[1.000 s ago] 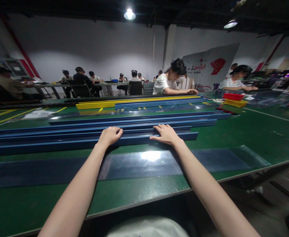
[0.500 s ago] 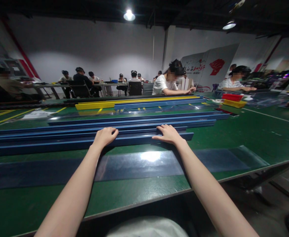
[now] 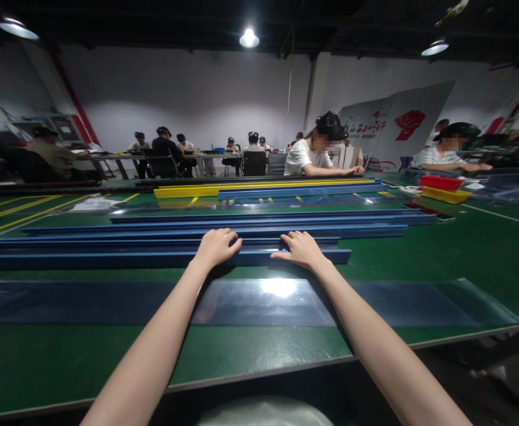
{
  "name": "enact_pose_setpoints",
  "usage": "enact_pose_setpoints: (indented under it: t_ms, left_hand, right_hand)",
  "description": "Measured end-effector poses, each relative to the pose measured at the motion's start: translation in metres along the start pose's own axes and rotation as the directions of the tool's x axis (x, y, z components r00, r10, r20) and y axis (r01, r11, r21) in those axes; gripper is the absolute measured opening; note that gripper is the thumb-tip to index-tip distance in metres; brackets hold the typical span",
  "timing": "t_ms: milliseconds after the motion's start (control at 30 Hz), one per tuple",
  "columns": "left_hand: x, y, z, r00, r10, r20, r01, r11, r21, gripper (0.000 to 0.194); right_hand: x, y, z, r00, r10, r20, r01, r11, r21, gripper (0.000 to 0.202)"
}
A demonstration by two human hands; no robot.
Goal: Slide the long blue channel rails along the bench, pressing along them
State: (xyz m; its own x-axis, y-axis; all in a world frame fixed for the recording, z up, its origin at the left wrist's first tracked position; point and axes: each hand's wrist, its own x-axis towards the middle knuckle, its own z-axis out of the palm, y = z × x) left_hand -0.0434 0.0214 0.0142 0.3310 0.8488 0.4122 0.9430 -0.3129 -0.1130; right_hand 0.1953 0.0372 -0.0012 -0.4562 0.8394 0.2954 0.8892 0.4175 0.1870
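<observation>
A long blue plastic channel [image 3: 108, 257] with raised edges lies across the table in front of me. Over its right part, my left hand [image 3: 218, 246] has its fingers bent on the far edge and its thumb towards the near edge. My right hand [image 3: 301, 248] grips the same channel closer to its right end, thumb pointing left. A short stretch of channel shows between the two hands. The undersides of the fingers are hidden. Nearer to me, a flat clear plastic strip [image 3: 250, 305] lies beneath my forearms, shining under the lamp.
More blue channels [image 3: 370, 231] lie parallel just behind. Farther back are a yellow channel [image 3: 183, 191], a red bin [image 3: 441, 182], a yellow bin [image 3: 445, 194] and a phone [image 3: 443, 217]. A co-worker [image 3: 316, 148] leans over the table's far side. The table edge [image 3: 259, 374] runs close to me.
My hands have come closer together. The right hand and the gripped channel have shifted left relative to the channels behind; the left hand has moved right along it. The view has turned slightly left.
</observation>
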Motion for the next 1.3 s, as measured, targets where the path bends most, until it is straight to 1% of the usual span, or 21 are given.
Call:
enact_pose_setpoints:
  t_ms: [67,200,367,400,500,600,833,1067,1167,1300]
  left_hand:
    - [0.001,0.007,0.001,0.999,0.049,-0.012,-0.049,0.999,-0.016,0.036]
    - [0.005,0.019,0.005,0.994,0.106,-0.035,-0.107,0.993,-0.054,0.034]
    - [0.010,0.032,0.016,0.987,0.160,-0.034,-0.162,0.984,-0.079,0.037]
    - [0.011,0.034,0.018,0.987,0.157,-0.026,-0.159,0.984,-0.082,0.039]
    - [0.013,0.036,0.024,0.995,0.102,0.022,-0.099,0.991,-0.092,0.043]
    - [0.013,0.036,0.025,0.996,0.077,0.053,-0.072,0.993,-0.096,0.045]
    - [0.012,0.035,0.025,0.996,0.075,0.048,-0.071,0.993,-0.094,0.043]
    - [0.013,0.035,0.025,0.995,0.077,0.066,-0.070,0.993,-0.094,0.045]
    - [0.013,0.035,0.025,0.995,0.080,0.058,-0.074,0.993,-0.097,0.045]
    - [0.014,0.035,0.025,0.996,0.076,0.041,-0.072,0.993,-0.089,0.043]
  right_hand:
    - [0.002,-0.005,0.001,1.000,-0.002,-0.011,0.002,1.000,0.002,0.075]
    - [0.003,-0.013,0.001,0.999,-0.003,-0.039,0.004,1.000,0.009,0.074]
    - [0.004,-0.015,0.000,0.999,-0.009,-0.049,0.010,1.000,0.016,0.075]
    - [0.004,-0.015,0.000,0.999,-0.013,-0.046,0.014,1.000,0.017,0.074]
    - [0.004,-0.015,-0.001,0.999,-0.030,-0.032,0.031,0.999,0.020,0.073]
    - [0.005,-0.014,-0.002,0.999,-0.042,-0.024,0.042,0.999,0.024,0.072]
    - [0.003,-0.012,-0.002,0.998,-0.064,-0.013,0.065,0.997,0.042,0.070]
    - [-0.002,-0.004,-0.005,0.994,-0.110,0.004,0.109,0.990,0.092,0.065]
    - [-0.005,0.004,-0.007,0.995,-0.104,0.001,0.103,0.986,0.133,0.065]
    - [-0.010,0.016,-0.009,0.998,-0.056,-0.015,0.058,0.987,0.150,0.064]
